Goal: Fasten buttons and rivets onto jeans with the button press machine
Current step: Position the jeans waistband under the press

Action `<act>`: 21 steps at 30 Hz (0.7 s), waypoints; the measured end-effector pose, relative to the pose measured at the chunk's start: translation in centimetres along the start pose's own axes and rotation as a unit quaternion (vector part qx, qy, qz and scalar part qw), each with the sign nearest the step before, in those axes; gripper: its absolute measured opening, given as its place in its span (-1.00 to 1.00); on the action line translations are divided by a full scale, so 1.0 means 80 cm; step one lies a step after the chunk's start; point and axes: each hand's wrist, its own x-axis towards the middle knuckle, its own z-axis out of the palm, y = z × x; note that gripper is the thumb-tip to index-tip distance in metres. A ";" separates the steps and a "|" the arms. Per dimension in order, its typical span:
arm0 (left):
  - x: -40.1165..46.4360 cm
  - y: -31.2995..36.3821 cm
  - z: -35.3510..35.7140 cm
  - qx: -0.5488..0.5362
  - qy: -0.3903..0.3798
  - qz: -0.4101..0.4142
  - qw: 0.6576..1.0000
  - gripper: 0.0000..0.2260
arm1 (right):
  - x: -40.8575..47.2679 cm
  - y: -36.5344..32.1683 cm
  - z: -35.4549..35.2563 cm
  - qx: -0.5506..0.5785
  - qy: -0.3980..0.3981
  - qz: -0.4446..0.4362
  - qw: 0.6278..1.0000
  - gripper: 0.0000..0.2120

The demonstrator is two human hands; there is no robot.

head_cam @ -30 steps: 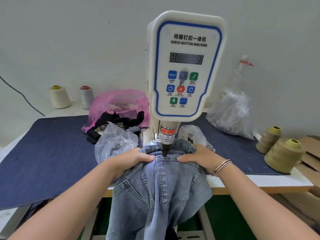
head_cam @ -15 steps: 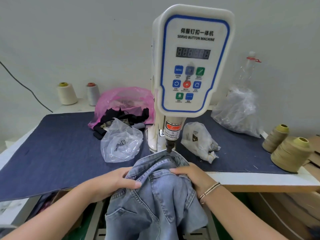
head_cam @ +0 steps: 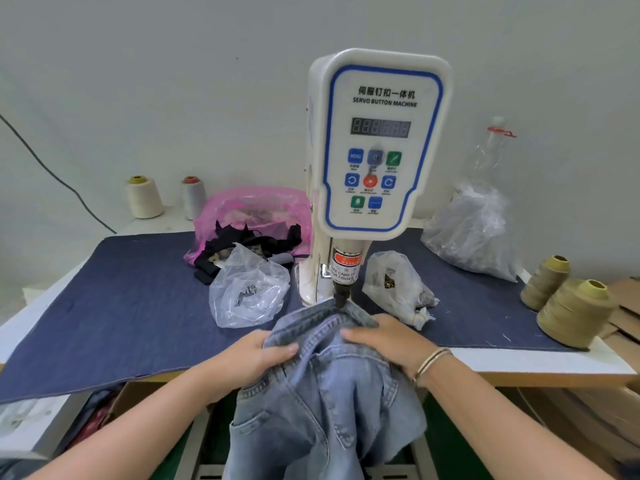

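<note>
- At the front edge of the table, the person's left hand (head_cam: 254,355) grips a bunched fold of the pale blue denim jeans (head_cam: 325,393), fingers curled over the waistband.
- Just right of that grip, the waistband rises in a hump whose far edge sits under the dark metal punch (head_cam: 341,299) of the white, blue-trimmed servo button machine (head_cam: 377,143).
- Right of the hump, the right hand (head_cam: 384,337) lies over the cloth with fingertips curled onto the waistband, holding it down close to the punch.
- The rest of the jeans hangs off the table edge between the forearms.
- No button or rivet shows on the visible denim, so the fastening looks unfinished here; whether one already sits beneath the punch cannot be told.
- Judged from this, positioning is the step in hand, with pressing and further fasteners left.
- Left of the grip lies a clear plastic bag of small metal parts (head_cam: 249,289), near; right of it a second small bag (head_cam: 398,285), just beside the right hand.
- Open dark blue mat (head_cam: 121,306) lies farther left; the fingers have little room before the punch.
</note>
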 end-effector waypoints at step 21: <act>-0.053 0.059 -0.049 0.115 -0.198 0.036 0.973 -0.24 | -0.067 -0.123 0.014 0.354 0.007 -0.259 0.899 -0.80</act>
